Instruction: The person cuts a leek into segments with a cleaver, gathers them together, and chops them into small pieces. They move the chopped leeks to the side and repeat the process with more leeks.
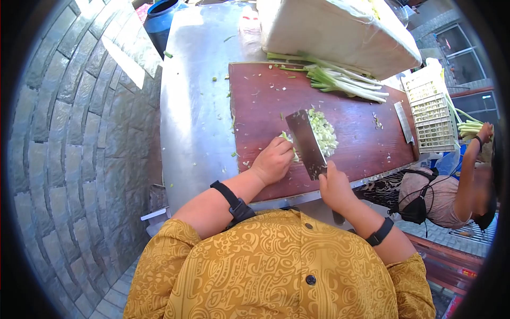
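Observation:
A wide cleaver is gripped in my right hand, its blade over the reddish-brown cutting board. Left of the blade, my left hand has its fingers curled on green onion, of which only small parts show past the fingertips. A pile of chopped green onion lies against the blade's right side. Farther back on the board rests a bunch of whole green onions, white ends pointing right.
A metal table extends left of the board. Behind stands a large white box. At right are a second knife, a white crate and another person holding green onions. A blue barrel stands at back left.

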Available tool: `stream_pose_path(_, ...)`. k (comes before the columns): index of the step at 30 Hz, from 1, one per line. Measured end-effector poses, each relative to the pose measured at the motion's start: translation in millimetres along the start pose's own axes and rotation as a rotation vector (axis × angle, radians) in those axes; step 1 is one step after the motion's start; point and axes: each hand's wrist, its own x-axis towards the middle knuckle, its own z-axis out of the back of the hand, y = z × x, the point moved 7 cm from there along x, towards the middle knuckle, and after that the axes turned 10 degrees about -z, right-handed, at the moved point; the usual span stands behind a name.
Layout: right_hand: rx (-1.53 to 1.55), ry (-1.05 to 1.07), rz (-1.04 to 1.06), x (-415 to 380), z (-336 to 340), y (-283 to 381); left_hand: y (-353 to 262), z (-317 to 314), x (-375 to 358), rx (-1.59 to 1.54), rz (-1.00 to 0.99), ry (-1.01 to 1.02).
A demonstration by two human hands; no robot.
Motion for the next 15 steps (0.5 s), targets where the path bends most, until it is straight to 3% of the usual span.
stream_pose_path(15, -0.132, 0.142, -0.019, -9, 0, 9, 3, -4, -5, 0.014, -0.025, -0.002)
